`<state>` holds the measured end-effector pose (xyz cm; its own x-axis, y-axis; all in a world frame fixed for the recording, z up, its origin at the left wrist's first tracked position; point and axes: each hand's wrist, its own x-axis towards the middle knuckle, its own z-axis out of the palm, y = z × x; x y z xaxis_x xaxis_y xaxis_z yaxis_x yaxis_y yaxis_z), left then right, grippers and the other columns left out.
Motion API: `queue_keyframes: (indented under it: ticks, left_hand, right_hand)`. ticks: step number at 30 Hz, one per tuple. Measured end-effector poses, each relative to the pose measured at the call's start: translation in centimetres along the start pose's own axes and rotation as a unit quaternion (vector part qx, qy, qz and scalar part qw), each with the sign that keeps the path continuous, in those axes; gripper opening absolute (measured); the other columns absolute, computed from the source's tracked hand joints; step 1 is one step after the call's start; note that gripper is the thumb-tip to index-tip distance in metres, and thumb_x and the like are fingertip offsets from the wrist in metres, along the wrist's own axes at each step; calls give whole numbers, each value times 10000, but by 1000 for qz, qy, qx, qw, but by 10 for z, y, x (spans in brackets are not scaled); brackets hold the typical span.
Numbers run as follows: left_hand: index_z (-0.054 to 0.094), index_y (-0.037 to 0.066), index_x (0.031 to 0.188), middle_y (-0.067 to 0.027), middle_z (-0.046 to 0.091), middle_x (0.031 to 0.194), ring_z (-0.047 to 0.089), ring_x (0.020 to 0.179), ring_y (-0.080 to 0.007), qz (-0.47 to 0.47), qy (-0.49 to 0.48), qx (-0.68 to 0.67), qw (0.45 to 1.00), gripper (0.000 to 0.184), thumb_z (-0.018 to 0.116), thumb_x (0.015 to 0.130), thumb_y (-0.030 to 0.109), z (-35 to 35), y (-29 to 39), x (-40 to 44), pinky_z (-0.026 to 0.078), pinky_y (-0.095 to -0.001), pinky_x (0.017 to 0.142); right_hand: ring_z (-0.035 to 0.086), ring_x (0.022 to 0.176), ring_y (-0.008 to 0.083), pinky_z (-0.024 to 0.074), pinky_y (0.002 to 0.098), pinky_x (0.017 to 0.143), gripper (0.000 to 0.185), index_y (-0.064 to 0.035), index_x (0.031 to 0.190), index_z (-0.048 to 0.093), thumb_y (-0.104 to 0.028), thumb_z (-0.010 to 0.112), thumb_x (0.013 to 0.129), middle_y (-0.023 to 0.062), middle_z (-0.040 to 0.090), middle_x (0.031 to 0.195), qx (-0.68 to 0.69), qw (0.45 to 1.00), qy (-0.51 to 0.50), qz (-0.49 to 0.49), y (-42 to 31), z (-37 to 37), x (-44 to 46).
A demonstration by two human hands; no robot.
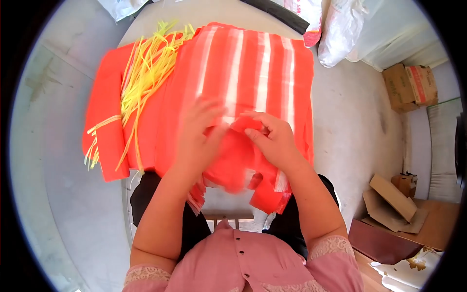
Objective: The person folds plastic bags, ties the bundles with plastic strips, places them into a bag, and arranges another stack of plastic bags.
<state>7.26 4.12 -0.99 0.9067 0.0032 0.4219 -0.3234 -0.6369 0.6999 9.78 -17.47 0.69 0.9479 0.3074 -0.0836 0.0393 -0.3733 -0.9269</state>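
closest in, across the bottom, a pink shirt (209, 265) with dark buttons and lace-edged sleeves, then black trousers (146, 199) to either side, with wooden slats (226, 221) between.

just beyond, over the near part of the pile, two bare hands. right hand (275, 138) clamped on a red piece (228, 160), thumb below and fingers above, with a fold pinched between. left hand (199, 134) blurred, just beside the same piece, fingers spread and thumb apart from them; cannot tell about contact. red piece between the hands and below them, lower part blurred, in front of the pile.

under and past the hands, striped red sheets (250, 63) in a broad pile, pale bands running away from the body. to the left, a loose tangle of yellow strips (151, 73) on more red material, next to a rolled red sheet (113, 146) with a yellow strip across it.

farther, a bare edge of pale table (209, 14), a dark roll (279, 13) and a white bag (340, 29). off to the right, beyond the grey floor (355, 121), an opened carton (391, 204) and a cardboard box (411, 87) near the wall.
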Motion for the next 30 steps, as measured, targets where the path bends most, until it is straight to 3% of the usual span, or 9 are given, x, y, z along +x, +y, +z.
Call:
queue_keyframes:
  ticks: [1, 6, 12, 15, 18, 21, 24, 27, 30]
  left_hand:
    - [701, 62, 1259, -122, 624, 1417, 540, 1377, -337, -35, 63, -37, 997, 287, 694, 985, 148, -1, -5, -1, 407, -416, 1170]
    - [547, 21, 1451, -133, 556, 1479, 525, 1375, -243, -220, 116, -250, 936, 418, 602, 1073, 191, -28, -39, 4, 407, -369, 1157]
    - [473, 47, 1514, -126, 556, 1433, 551, 1276, -181, -316, 80, -301, 896, 481, 604, 1077, 201, -39, -19, 12, 444, -325, 1102]
    - [433, 68, 1548, -121, 567, 1383, 565, 1199, -160, -333, 66, -303, 890, 539, 626, 1064, 205, -39, -22, 11, 460, -320, 1063]
    - [386, 86, 1581, -106, 604, 1270, 573, 1147, -139, -363, 32, -307, 879, 614, 657, 1043, 207, -50, -15, 10, 464, -312, 1024]
    - [366, 132, 1617, -65, 642, 1131, 578, 1017, -106, -393, -7, -325, 860, 686, 676, 1007, 174, -63, -9, 2, 461, -254, 910]
    - [335, 162, 1647, -27, 636, 981, 565, 867, -79, -376, -54, -317, 869, 759, 674, 970, 110, -74, -5, -7, 454, -224, 808]
    - [322, 166, 1657, -18, 626, 919, 558, 795, -63, -365, -118, -281, 880, 798, 663, 943, 62, -85, 0, -13, 458, -223, 763]
    - [328, 154, 1653, -16, 620, 893, 558, 768, -56, -372, -157, -274, 873, 788, 649, 941, 46, -96, 6, -14, 472, -225, 743]
  right_hand:
    - [656, 923, 180, 547, 322, 787, 299, -30, 1213, 699, -160, 739, 946, 76, 684, 979, 15, 999, 11, 26, -1, 0, 2]
    - [495, 713, 76, 435, 305, 624, 280, -43, 1185, 710, -172, 758, 941, -28, 510, 775, 109, 991, 66, 49, 15, 2, 8]
    - [580, 778, 61, 492, 263, 688, 209, -21, 1157, 713, -119, 727, 972, -25, 657, 893, 215, 973, 81, 28, 10, 6, 10]
    - [671, 943, 82, 545, 267, 839, 147, -27, 1143, 664, -82, 688, 1008, 16, 729, 1056, 220, 973, 68, 21, 7, 5, 9]
    - [666, 963, 72, 534, 261, 866, 146, -37, 1130, 667, -54, 692, 987, -13, 723, 1066, 187, 978, 45, 78, 4, -1, 7]
    - [678, 1042, 140, 536, 298, 905, 158, -43, 1088, 681, -26, 717, 935, 9, 734, 1111, 20, 998, -12, 60, 7, -2, 4]
    - [664, 1123, 242, 539, 358, 938, 200, -42, 1051, 691, -25, 761, 864, 65, 729, 1187, -163, 968, -63, -179, 13, 1, 4]
    - [623, 1152, 350, 522, 443, 981, 284, -57, 1101, 721, -128, 791, 835, 132, 710, 1188, -187, 948, -79, -245, 11, 4, 2]
    - [630, 1165, 331, 531, 450, 976, 319, -56, 1068, 701, -106, 826, 779, 103, 702, 1250, -198, 926, -48, -316, -4, 10, 0]
